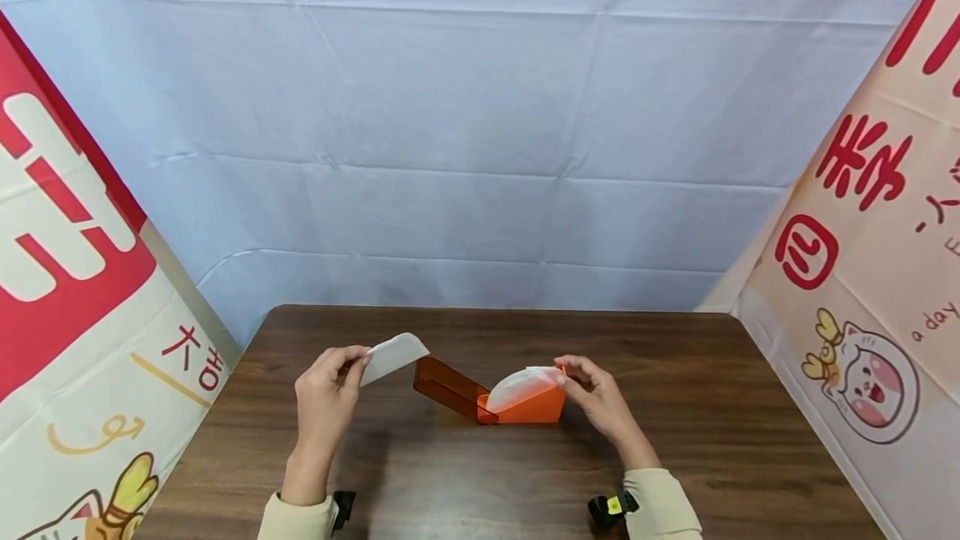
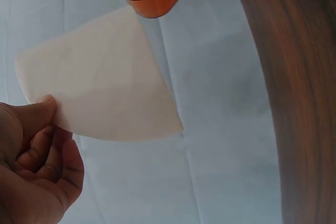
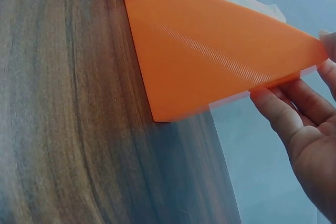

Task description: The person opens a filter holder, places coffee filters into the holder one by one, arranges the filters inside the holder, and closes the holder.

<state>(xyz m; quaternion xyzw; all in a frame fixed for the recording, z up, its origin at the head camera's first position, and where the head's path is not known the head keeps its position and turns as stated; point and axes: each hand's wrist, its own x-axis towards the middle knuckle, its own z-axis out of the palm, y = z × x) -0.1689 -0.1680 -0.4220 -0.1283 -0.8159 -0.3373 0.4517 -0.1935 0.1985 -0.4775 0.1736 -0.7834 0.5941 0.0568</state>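
Note:
A white paper coffee filter (image 2: 100, 77) hangs in the air over the left side of the table, its edge pinched between thumb and fingers of my left hand (image 1: 327, 390). To its right stands an orange filter holder (image 1: 536, 408) with a see-through amber lid (image 1: 450, 390) swung out to the left. More white filters (image 1: 517, 386) stick up in a fan from the holder. My right hand (image 1: 596, 398) pinches the holder's upper right corner. Seen from the right wrist, that holder's ribbed side (image 3: 210, 51) faces the camera, and fingertips (image 3: 262, 97) press along its edge.
The brown wooden table (image 1: 465, 482) ends at a pale blue cloth backdrop (image 1: 450, 148). Printed cloths hang at the left (image 1: 97, 357) and right (image 1: 885, 257). Dark straps sit on both wrists.

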